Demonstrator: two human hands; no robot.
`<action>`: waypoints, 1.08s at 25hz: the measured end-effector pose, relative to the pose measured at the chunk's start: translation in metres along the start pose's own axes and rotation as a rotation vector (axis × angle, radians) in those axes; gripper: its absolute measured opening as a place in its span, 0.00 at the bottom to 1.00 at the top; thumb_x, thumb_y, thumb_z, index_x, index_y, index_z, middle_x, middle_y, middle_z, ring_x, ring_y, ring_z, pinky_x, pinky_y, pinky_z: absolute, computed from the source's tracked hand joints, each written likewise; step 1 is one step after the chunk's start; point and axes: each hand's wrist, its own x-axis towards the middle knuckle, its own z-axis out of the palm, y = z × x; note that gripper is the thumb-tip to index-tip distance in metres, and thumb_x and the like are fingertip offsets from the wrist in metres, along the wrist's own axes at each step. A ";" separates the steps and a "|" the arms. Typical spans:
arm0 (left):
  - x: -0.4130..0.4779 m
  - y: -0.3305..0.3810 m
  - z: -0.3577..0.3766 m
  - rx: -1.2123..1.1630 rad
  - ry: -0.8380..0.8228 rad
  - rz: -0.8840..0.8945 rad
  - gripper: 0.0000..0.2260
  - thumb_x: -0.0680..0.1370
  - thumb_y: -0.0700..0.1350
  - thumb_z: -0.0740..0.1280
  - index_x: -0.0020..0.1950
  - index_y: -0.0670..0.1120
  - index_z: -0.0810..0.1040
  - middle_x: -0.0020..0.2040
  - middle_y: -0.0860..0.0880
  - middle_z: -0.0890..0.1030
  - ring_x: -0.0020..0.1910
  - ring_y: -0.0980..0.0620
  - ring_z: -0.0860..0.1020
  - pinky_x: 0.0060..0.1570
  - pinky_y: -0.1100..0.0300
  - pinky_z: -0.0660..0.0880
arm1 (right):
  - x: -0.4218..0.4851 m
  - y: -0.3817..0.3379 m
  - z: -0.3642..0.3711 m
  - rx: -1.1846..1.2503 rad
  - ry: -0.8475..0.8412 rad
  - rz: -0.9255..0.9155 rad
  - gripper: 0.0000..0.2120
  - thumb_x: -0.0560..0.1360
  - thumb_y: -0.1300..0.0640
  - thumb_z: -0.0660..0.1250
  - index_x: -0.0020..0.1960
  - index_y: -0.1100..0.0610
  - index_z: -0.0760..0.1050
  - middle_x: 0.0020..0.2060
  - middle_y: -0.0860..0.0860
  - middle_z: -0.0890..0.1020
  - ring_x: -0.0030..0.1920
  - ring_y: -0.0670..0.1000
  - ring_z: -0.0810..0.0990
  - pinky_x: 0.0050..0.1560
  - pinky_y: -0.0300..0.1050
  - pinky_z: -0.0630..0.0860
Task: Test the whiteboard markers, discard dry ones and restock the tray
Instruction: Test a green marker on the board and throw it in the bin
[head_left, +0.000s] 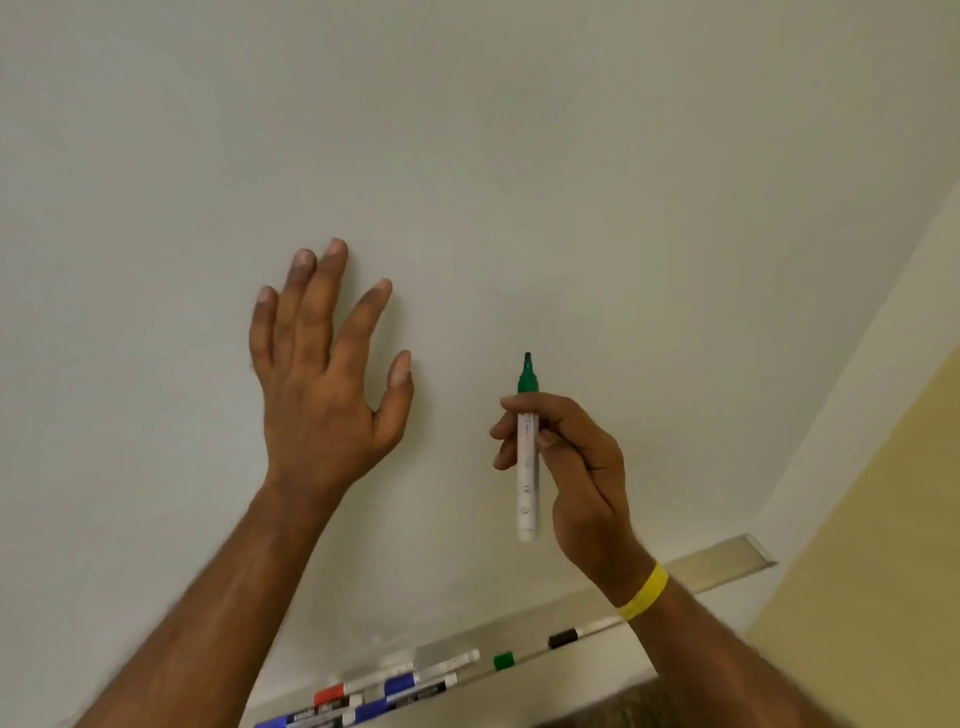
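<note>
So on my feed the whiteboard (519, 156) fills pretty much everything from the top left across to the upper right, all bare white up there, loads of open surface above and between both hands.

Left hand (322, 374) is left of centre, fingers straight and spread wide, holding nothing. It's right up at the board, but I can't tell if the palm actually touches it.

Right hand (587, 467) is right of centre, well apart from the left one. It pinches a green marker (527, 493) around the upper barrel, thumb on one side and fingers curled round the other. The marker stands upright with the cap off and the tip pointing up; whether the tip touches the board I can't say. There's a yellow wristband (644, 592) on that wrist.

The tray (727, 558) runs diagonally along the bottom, its free end sticking out at the lower right, past the wrist. Lying in it are a loose green cap (503, 661), a black-capped marker (571, 636) near the right forearm, and a bunch at the bottom centre: a red-capped marker (363, 688) and blue-capped markers (415, 683) side by side, some touching.

The board's right edge slants down the right side of the frame, with a yellow wall (883, 519) beyond it.
</note>
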 end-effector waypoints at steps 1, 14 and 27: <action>0.014 -0.004 -0.003 0.012 0.022 -0.001 0.22 0.77 0.49 0.65 0.70 0.43 0.73 0.76 0.39 0.63 0.77 0.40 0.59 0.75 0.40 0.54 | 0.009 -0.009 0.002 0.020 -0.018 -0.038 0.18 0.78 0.65 0.54 0.59 0.55 0.78 0.47 0.56 0.83 0.43 0.57 0.83 0.48 0.51 0.81; 0.110 -0.018 -0.021 0.216 0.109 0.044 0.26 0.78 0.53 0.61 0.75 0.46 0.68 0.79 0.42 0.59 0.79 0.42 0.55 0.76 0.40 0.52 | 0.152 -0.090 0.028 -0.095 0.059 -0.312 0.08 0.78 0.49 0.61 0.52 0.50 0.76 0.41 0.52 0.81 0.40 0.47 0.79 0.42 0.41 0.74; 0.100 -0.021 -0.017 0.256 0.123 0.042 0.28 0.77 0.55 0.62 0.75 0.46 0.67 0.78 0.43 0.60 0.78 0.42 0.56 0.75 0.40 0.55 | 0.135 -0.052 0.013 -0.407 0.080 -0.359 0.08 0.79 0.49 0.62 0.52 0.50 0.79 0.46 0.42 0.81 0.48 0.46 0.82 0.49 0.41 0.78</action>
